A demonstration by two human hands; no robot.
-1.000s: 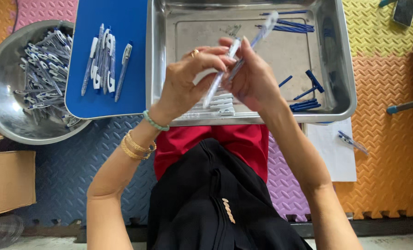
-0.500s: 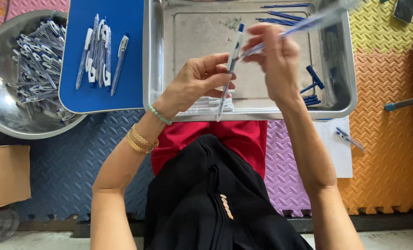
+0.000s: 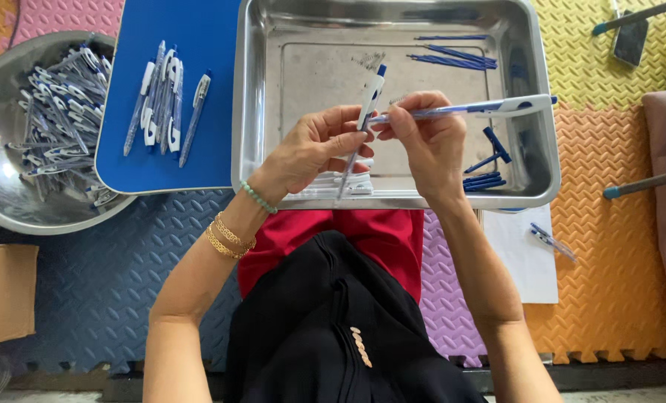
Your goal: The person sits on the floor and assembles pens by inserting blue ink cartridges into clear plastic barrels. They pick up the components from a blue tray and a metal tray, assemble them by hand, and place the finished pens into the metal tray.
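- Pens: a heap fills the bowl (image 3: 19,201) at far left; a few lie on the blue board (image 3: 191,45).
- Left hand (image 3: 310,153) pinches an upright pen (image 3: 364,112) between its fingers (image 3: 348,142); best held steady.
- Right hand (image 3: 430,142) pinches a level pen barrel (image 3: 467,109) over the tray (image 3: 273,89); fingers closed, best kept near its end.

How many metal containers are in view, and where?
2. A rectangular steel tray sits under the hands, holding pen parts; a round steel bowl at far left holds many pens.
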